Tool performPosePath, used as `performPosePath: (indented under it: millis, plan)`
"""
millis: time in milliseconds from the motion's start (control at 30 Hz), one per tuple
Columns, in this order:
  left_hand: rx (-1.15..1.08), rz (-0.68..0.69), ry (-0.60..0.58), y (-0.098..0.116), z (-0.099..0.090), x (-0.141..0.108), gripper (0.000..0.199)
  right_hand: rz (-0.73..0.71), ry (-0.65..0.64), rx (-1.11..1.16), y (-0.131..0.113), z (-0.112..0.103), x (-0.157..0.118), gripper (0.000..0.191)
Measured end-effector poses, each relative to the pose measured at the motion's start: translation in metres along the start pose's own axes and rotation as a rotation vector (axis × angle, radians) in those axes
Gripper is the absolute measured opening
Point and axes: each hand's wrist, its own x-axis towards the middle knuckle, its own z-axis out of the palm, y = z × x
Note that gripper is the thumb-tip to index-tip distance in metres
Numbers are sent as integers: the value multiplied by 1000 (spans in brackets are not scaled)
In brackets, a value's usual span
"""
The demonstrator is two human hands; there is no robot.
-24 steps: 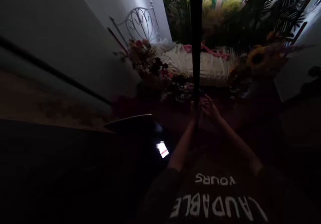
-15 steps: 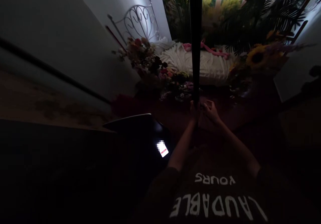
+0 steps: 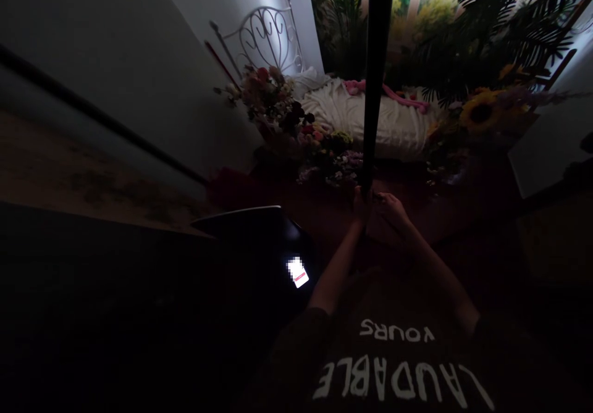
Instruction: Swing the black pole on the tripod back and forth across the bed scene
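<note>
Left hand (image 3: 359,207): wraps the dark pole (image 3: 374,92), probably to steady it.
Right hand (image 3: 393,208): curls beside it, perhaps for fine work; cannot tell whether gripping.
Dark pole: rises before the white cloth (image 3: 398,124).

Bed (image 3: 403,134) draped with rumpled white cover (image 3: 331,105); pink strip (image 3: 405,100), exact item unclear, lies on it near far edge.

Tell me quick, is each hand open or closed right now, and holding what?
Left hand: closed around the dark pole.
Right hand: partly curled beside the pole; too dark to tell whether it holds anything.
</note>
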Motion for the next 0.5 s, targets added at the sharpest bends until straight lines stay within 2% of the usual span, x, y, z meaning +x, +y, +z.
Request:
performPosePath:
  millis: [100, 300, 400, 500]
  plan:
    - [6, 20, 20, -2, 1, 0, 54, -47, 29, -46, -1, -3, -13, 39]
    - [23, 39, 31, -9, 5, 1, 55, -163, 24, -367, 0, -9, -15, 40]
    - [15, 44, 38, -11, 5, 2, 54, -209, 31, -593, 3, -10, -14, 39]
    - [12, 41, 61, -12, 5, 3, 53, -264, 81, -916, 6, -8, -12, 37]
